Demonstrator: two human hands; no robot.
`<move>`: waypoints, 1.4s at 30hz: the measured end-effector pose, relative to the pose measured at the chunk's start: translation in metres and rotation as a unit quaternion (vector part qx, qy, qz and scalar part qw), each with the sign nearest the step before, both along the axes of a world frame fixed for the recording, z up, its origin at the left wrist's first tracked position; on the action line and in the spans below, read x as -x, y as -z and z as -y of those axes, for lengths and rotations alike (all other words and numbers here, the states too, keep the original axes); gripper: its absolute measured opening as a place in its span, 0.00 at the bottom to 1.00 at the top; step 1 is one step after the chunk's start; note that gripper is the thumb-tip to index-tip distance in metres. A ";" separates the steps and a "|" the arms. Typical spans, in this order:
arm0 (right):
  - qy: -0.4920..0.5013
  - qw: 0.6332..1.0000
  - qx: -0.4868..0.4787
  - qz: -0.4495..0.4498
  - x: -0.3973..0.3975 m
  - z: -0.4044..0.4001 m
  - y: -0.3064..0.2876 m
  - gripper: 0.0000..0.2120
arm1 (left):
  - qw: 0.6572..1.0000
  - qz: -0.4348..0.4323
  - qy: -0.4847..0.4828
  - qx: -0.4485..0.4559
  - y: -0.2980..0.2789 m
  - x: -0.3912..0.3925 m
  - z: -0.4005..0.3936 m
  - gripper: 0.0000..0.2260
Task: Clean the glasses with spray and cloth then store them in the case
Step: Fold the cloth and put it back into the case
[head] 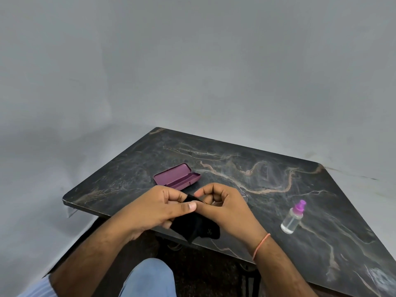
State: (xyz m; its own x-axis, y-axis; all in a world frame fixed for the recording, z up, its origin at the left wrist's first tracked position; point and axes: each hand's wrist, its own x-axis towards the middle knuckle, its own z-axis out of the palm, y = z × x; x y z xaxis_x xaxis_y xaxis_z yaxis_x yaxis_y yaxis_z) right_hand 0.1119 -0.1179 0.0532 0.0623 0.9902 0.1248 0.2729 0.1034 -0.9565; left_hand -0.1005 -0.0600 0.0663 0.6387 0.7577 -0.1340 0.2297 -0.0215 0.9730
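Observation:
Over the near edge of the dark marble table (246,159), my left hand (158,206) pinches a black cloth (197,228) whose loose end hangs below both hands. My right hand (222,204) is closed on the glasses (244,195). Only a thin wire rim and part of a lens show past its fingers, and the cloth covers the rest. The purple case (176,176) lies open and empty on the table just beyond my hands. A small clear spray bottle (293,217) with a purple nozzle stands upright to the right.
A plain grey wall runs behind the table. My knee in blue trousers (150,277) is below the table's near edge. The table's left corner (66,200) is near my left forearm.

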 end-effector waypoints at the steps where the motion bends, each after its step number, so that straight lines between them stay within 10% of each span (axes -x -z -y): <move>1: -0.016 0.999 0.019 -0.033 -0.002 -0.001 0.000 0.10 | 1.000 0.001 0.003 0.002 -0.001 0.001 -0.002 0.12; 8: -0.124 0.971 0.182 -0.091 -0.021 -0.012 0.008 0.16 | 0.996 0.048 -0.078 -0.003 -0.003 0.009 -0.013 0.07; 22: -0.048 0.978 0.177 -0.102 -0.041 -0.111 -0.036 0.10 | 0.956 0.108 -0.273 -0.012 0.021 0.019 -0.082 0.06; 42: -0.001 0.922 0.162 0.351 -0.042 -0.213 0.015 0.05 | 0.953 -0.099 -0.276 -0.078 0.075 0.005 -0.132 0.03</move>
State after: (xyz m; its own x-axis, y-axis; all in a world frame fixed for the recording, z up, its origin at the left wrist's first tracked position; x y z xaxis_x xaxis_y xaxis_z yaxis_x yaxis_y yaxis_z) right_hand 0.1536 0.0956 0.0386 0.0774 0.9827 -0.1683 0.8366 -0.1559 -0.5252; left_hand -0.1054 0.0722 -0.0084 0.1109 0.9914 -0.0689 0.4261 0.0152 0.9045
